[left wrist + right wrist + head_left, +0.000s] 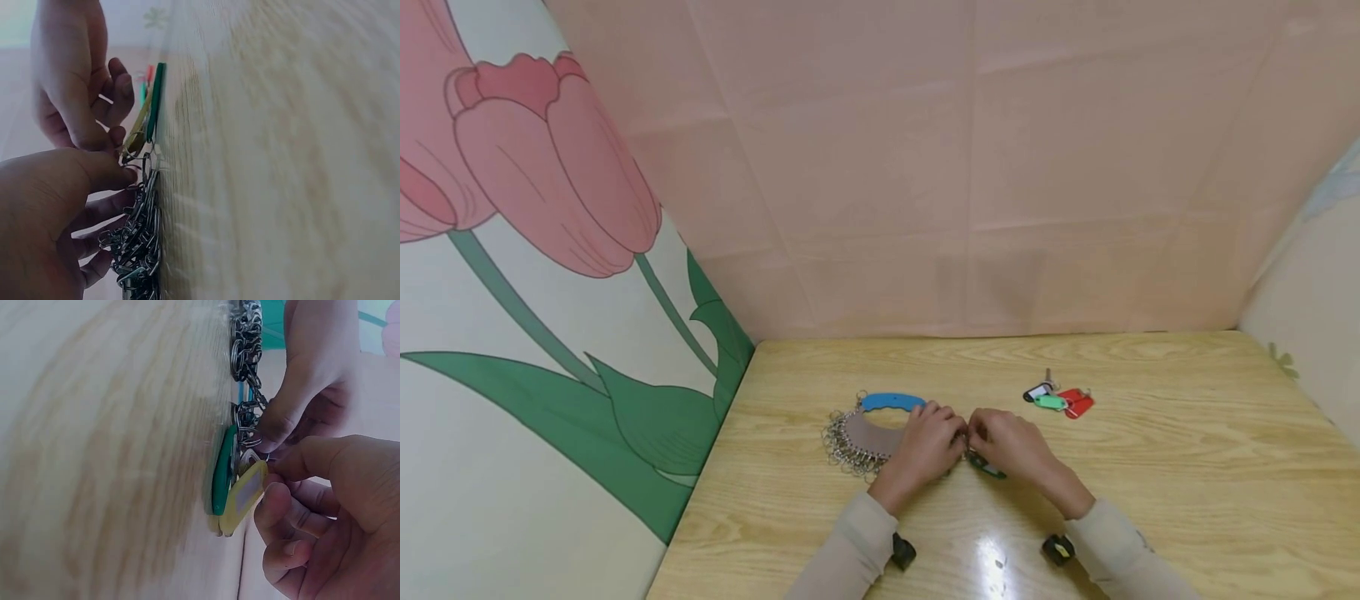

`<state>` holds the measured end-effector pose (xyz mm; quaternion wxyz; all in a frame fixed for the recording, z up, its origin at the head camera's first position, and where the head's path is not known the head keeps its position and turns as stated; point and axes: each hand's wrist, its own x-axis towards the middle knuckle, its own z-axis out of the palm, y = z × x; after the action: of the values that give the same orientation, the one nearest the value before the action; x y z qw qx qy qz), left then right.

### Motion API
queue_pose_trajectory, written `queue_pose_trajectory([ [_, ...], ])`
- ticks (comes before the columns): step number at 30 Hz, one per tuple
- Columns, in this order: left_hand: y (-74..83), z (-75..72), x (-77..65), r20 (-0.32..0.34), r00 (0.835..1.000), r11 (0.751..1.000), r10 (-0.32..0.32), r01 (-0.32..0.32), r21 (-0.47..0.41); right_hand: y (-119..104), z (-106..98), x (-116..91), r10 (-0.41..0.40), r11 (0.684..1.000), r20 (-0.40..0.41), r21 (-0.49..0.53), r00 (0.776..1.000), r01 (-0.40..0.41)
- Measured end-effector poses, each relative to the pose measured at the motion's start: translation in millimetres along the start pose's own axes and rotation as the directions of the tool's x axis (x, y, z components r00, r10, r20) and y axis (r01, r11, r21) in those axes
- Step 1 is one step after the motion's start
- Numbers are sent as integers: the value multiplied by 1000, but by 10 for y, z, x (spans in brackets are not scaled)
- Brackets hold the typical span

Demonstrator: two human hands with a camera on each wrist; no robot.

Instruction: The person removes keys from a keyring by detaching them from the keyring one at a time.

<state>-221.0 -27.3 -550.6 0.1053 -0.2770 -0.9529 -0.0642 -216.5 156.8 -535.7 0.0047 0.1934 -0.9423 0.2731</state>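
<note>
A key holder [874, 433], a curved brown plate with a blue handle [891, 402] and many metal rings along its edge, lies flat on the table. My left hand [931, 440] is over its right end and pinches a metal ring [130, 167] between thumb and finger. Against it, my right hand [1011, 442] pinches the ring end of a yellow key tag [245, 495]. Beside that tag a green key tag [223, 472] hangs by the rings, low at the tabletop. The fingertips partly hide where tag and ring meet.
Farther back on the wooden table [1195, 467] lie a black-rimmed tag [1037, 392] by a key [1048, 377], a light green tag [1051, 402] and red tags [1078, 403]. A pink-draped wall [970, 167] stands behind, and a tulip-print panel [550, 292] at left.
</note>
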Motion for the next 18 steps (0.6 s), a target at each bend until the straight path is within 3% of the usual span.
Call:
queue_pose_trajectory([
  [11,-24,-10,6,-21,999,995,-30,28,-91,35,2,33,10,1000,-16,14,1000,-10],
  [18,-45,-10,17,-23,996,981,-81,76,-180,-4,-7,57,38,999,-51,20,998,-37],
])
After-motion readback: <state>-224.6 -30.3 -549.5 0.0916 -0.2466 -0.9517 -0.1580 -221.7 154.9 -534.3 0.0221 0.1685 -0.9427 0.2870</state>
